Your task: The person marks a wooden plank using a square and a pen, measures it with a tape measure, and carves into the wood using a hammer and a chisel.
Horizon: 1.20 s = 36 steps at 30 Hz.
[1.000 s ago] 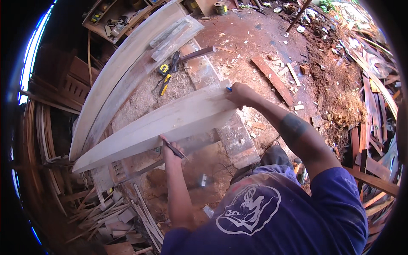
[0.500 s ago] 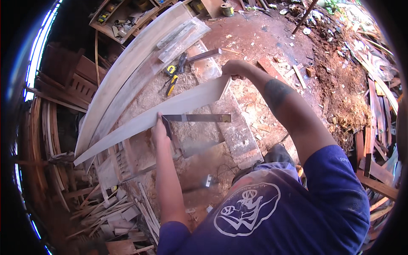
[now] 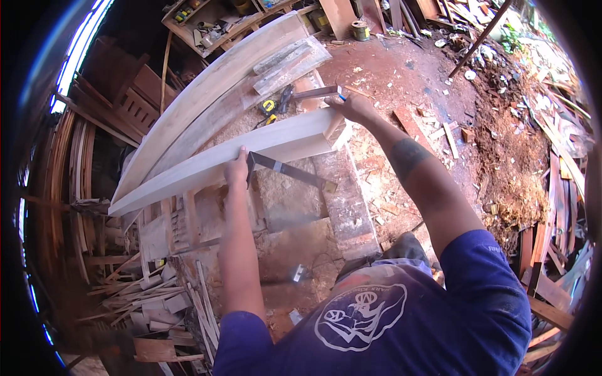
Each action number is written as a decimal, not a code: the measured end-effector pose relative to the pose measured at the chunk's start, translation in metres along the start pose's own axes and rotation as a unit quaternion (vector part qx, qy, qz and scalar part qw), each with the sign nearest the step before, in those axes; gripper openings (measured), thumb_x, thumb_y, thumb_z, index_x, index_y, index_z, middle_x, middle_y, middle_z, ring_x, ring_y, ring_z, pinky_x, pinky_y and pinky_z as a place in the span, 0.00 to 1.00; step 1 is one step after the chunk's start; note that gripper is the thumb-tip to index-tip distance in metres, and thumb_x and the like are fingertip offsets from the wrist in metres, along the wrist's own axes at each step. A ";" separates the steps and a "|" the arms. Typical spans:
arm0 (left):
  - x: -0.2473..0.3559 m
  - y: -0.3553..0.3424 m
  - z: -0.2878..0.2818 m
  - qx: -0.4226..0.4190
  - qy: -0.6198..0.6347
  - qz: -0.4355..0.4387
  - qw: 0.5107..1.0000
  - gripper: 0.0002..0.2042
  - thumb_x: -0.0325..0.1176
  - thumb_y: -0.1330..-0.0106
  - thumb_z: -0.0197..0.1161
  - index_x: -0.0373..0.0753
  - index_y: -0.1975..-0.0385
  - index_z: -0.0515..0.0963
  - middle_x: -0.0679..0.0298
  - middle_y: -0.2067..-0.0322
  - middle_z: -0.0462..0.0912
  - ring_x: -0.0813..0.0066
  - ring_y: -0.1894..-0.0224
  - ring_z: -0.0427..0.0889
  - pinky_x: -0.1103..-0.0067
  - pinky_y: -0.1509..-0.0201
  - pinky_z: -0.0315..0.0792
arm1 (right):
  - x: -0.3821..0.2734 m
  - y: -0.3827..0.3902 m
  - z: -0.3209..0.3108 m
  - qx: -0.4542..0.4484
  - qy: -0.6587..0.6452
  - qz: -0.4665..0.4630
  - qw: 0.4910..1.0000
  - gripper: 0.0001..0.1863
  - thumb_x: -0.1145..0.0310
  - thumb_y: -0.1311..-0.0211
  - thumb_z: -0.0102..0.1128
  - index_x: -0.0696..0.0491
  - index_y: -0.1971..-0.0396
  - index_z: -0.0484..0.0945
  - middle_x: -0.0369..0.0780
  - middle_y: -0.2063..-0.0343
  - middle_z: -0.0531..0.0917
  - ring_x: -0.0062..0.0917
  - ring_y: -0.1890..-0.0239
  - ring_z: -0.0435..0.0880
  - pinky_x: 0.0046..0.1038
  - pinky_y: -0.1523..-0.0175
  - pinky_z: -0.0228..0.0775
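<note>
A long pale wooden board (image 3: pixel 207 160) slants across the workbench, its broad face and narrow edge both showing. My left hand (image 3: pixel 236 170) is closed around its near edge, with the thumb up against the face. Right beside those fingers is a try square (image 3: pixel 291 171), its dark blade pointing right and down; whether the hand also grips its stock I cannot tell. My right hand (image 3: pixel 352 106) is closed at the board's right end, and a small blue tip, perhaps of a pencil, shows by its fingers. Behind the board lies a yellow and black tape measure (image 3: pixel 269 106).
A wide curved plank (image 3: pixel 194 94) and shorter offcuts (image 3: pixel 291 66) lie beyond the board on the dusty bench (image 3: pixel 345 194). At the far left stands an open tool box (image 3: pixel 216 28). Thin wood strips (image 3: pixel 147 301) are heaped at lower left; shavings (image 3: pixel 508 188) cover the ground at right.
The board has turned in my hands, so its face and edge now both show, and its right end looks thicker. The try square's blade has swung downward at its right end. My view has shifted slightly.
</note>
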<state>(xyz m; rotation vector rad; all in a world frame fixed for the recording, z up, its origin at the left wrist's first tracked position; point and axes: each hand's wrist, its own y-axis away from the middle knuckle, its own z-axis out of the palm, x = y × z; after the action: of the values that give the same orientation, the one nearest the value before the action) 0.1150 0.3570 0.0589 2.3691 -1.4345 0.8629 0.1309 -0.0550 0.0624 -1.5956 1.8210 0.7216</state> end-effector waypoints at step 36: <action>0.109 0.049 0.004 -0.240 -0.096 0.696 0.670 0.26 0.49 0.43 0.75 0.48 0.45 0.83 0.55 0.33 0.69 0.51 0.28 0.63 0.50 0.25 0.53 | -0.071 0.111 0.081 0.005 -0.484 0.183 0.856 0.23 0.51 0.27 0.61 0.54 0.76 0.82 0.28 0.87 0.69 0.13 0.87 0.62 0.23 0.81 0.51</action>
<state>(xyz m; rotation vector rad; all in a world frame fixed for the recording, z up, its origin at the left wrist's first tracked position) 0.1119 0.2519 0.1159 0.6240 -3.0207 0.2654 0.0344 0.0663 0.0622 -0.6082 1.3125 1.3673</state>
